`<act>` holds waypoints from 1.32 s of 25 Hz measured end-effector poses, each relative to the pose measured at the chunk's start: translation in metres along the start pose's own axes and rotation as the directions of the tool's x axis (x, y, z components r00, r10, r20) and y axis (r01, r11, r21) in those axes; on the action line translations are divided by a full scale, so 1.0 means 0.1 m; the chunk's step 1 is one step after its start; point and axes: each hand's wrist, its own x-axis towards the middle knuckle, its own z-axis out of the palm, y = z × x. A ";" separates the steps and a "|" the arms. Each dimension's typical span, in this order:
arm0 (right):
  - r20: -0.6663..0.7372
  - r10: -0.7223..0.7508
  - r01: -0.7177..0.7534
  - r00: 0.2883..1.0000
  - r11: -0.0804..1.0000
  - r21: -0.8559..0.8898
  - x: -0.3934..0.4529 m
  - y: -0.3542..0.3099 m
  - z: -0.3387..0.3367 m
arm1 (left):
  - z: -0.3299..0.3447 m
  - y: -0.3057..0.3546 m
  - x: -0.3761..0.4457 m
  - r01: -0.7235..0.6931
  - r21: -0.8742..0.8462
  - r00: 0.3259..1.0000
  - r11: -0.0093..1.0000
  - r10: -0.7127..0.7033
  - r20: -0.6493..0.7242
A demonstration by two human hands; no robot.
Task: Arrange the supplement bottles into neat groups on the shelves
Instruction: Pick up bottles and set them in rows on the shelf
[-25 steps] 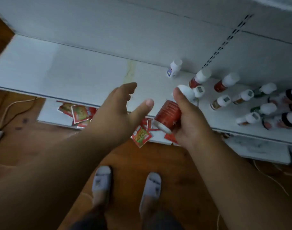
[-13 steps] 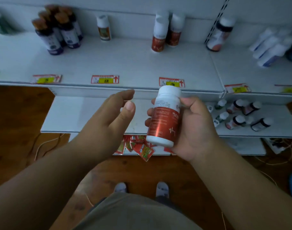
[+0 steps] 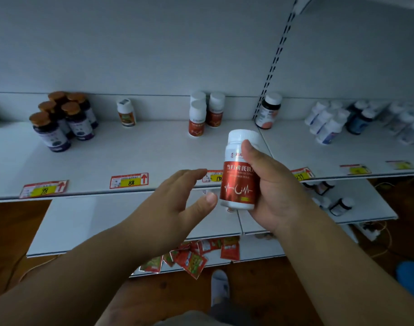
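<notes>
My right hand (image 3: 275, 187) grips a red supplement bottle (image 3: 239, 175) with a white cap, held upright in front of the upper shelf (image 3: 135, 151). My left hand (image 3: 177, 203) hovers just left of it, fingers relaxed, holding nothing. At the back of the shelf stand matching red bottles (image 3: 205, 115). Several dark purple bottles with brown caps (image 3: 62, 116) cluster at the left. A lone small white bottle (image 3: 126, 112) stands between them. A dark bottle with a pink label (image 3: 268, 111) stands by the shelf upright.
White and blue bottles (image 3: 337, 121) crowd the right shelf section. A lower shelf (image 3: 88, 222) carries a few dark bottles (image 3: 342, 205) at the right. Red sachets (image 3: 196, 257) lie on the bottom ledge. Price tags (image 3: 129, 181) line the shelf edge. Wooden floor lies below.
My view has risen from the lower shelf to the upper one. My right hand has lifted the red bottle higher and upright; my left hand stays open beside it.
</notes>
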 end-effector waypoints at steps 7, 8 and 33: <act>-0.119 -0.144 0.085 0.982 0.913 -0.399 1.45 -0.20 -0.67 | 0.24 -0.37 1.45 0.233 0.298 0.972 0.926 -0.214 -0.095; -0.109 -0.170 0.101 0.979 0.879 -0.466 1.65 -0.21 -0.73 | 0.27 -0.45 1.59 0.278 0.304 0.960 0.911 -0.252 -0.122; 0.084 -0.416 0.289 0.905 0.460 -0.840 2.81 -0.02 -0.50 | 0.23 -1.29 2.76 0.286 0.548 0.957 0.786 -0.262 -0.124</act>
